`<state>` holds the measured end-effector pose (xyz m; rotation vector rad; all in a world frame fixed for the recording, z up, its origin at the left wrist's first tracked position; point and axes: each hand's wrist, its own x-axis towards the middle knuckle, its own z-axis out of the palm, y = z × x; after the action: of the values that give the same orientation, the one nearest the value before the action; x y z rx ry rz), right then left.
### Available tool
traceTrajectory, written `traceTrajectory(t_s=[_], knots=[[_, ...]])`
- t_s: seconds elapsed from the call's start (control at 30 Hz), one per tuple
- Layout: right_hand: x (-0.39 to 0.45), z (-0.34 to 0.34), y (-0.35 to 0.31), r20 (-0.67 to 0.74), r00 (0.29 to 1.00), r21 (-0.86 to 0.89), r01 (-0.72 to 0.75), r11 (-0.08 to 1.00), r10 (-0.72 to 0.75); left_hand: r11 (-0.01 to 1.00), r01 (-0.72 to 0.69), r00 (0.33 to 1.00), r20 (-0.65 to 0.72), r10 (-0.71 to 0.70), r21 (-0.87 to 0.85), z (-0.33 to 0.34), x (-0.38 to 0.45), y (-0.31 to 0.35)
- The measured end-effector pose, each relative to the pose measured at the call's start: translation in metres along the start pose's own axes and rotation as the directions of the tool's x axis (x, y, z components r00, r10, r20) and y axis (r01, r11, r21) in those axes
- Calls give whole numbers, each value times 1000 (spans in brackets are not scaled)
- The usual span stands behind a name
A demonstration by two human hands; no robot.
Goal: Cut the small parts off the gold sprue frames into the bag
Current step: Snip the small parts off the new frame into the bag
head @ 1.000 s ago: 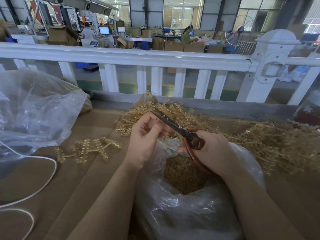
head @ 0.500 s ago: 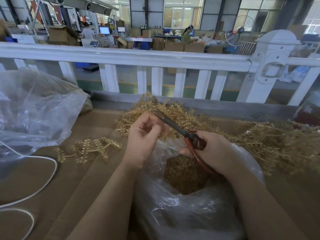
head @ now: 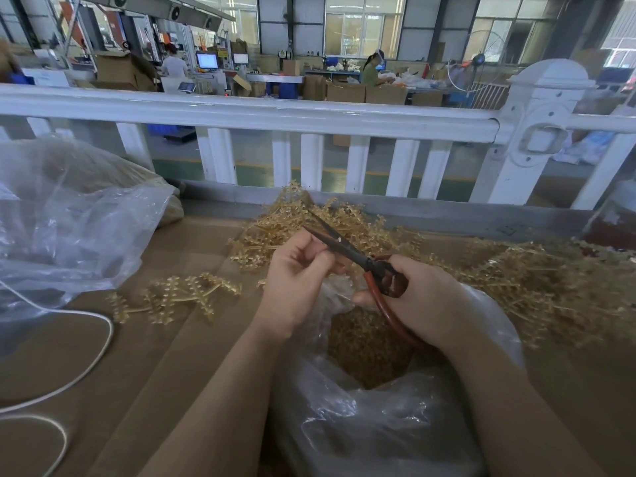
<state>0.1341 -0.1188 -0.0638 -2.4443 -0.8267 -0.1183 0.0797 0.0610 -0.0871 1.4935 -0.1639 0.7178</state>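
The left hand is pinching something unseen between the open scissors blades, gripped by the right hand, directly above the bag mouth

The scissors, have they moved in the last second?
Yes. The scissors have opened, their tips rising slightly toward the white railing, still over the bag.

Your scissors are opening: the blades, nearly closed a moment ago, are now parted just above centre frame. Your left hand is curling its fingers tighter beside the blades, and your right hand is spreading the red handles.
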Motion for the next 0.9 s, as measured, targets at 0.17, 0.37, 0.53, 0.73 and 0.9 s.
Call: traceTrajectory(t_s=[0.17,0.37,0.53,0.73,0.9], knots=[[-1,-2,-3,7,1000,15,-14,1000,14,999,27,999,28,-25,-40,1,0,2],[0,1,-1,-7,1000,8,-15,1000,15,998,45,999,14,-44,-49,1,0,2],[4,8,6,-72,997,6,-7,1000,7,996,74,997,-1,-74,-59,0,0,2],[9,12,6,-75,995,354,-33,935,64,939,200,979,18,-203,-280,-3,1,8],[9,12,4,-41,994,474,-69,878,100,905,262,965,92,-245,-335,-2,-1,10]])
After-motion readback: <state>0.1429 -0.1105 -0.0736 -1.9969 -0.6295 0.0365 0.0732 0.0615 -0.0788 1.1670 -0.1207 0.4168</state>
